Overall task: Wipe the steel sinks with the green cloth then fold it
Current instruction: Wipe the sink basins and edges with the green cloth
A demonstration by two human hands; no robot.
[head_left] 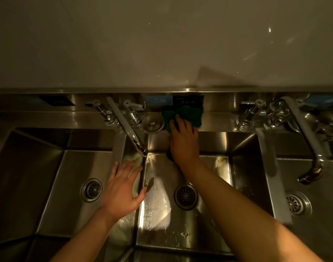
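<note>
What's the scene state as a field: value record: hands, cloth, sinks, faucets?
right hand: presses green cloth against the back ledge above the middle sink
left hand: fingers spread, over the divider between left sink and middle sink; contact unclear
green cloth: bunched, not folded
middle sink: droplets on its floor
left faucet: spout angled toward the middle sink
right faucet: spout over the right sink
task: wiping stage; fold not yet done
</note>
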